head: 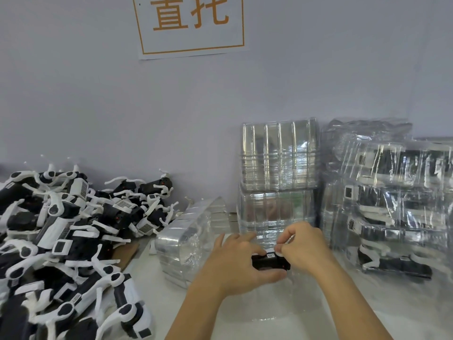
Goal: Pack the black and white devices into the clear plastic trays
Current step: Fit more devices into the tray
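On the white table [269,322] we are working between the big heap of black and white devices [61,236] at our left and the stacks of clear plastic trays [279,155] against the wall, thin glossy shells that are likely flexing and slipping under any squeeze. Over what seems to be a tray in front of us, though glare is hiding its edges, we are holding one device [269,262]: our left hand [235,263] is gripping its stiff, light-looking black body, while our right hand [304,246] is pinching its white end.
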### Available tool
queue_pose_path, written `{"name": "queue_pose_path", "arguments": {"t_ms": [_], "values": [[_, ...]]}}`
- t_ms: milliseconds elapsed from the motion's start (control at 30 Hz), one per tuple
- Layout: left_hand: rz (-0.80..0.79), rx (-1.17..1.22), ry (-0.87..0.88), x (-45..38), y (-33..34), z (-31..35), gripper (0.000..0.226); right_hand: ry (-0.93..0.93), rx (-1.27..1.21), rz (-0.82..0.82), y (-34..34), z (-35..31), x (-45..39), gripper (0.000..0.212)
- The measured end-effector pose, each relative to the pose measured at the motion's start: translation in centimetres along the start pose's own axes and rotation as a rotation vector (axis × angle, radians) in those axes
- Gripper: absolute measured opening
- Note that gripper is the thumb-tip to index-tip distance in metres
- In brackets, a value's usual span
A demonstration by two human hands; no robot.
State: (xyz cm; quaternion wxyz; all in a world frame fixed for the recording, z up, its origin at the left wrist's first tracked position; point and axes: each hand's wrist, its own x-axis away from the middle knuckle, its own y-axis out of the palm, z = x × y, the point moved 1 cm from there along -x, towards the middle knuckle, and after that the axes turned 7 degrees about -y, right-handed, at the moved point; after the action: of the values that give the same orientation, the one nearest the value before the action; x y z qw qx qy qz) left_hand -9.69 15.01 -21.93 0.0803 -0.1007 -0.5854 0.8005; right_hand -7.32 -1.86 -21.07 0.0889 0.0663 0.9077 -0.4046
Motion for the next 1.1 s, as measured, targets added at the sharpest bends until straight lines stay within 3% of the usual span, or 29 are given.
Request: {"name": "queue_pose_path", "arguments": {"t_ms": [200,400,533,767,1100], "values": [[-0.063,-0.097,-0.023,0.0,0.8,-0.4,0.096,-0.032,-0.013,-0.023,0.0,0.2,-0.2,0.019],[0.054,-0.100,0.004,0.1,0.9,-0.2,0.087,-0.048,-0.044,-0.042,-0.9,0.4,-0.5,0.014],[0.082,-0.073,0.015,0.1,0.8,-0.3,0.080,-0.058,-0.141,0.017,-1.4,0.5,-0.6,0.013],[-0.038,-0.033,-0.011,0.1,0.3,-0.6,0.077,-0.075,-0.223,0.118,-1.3,0.6,-0.6,0.015],[0.078,0.058,0.011,0.6,-0.5,-0.4,0.075,-0.210,-0.301,0.236,-3.5,-0.4,-0.1,0.018]]}}
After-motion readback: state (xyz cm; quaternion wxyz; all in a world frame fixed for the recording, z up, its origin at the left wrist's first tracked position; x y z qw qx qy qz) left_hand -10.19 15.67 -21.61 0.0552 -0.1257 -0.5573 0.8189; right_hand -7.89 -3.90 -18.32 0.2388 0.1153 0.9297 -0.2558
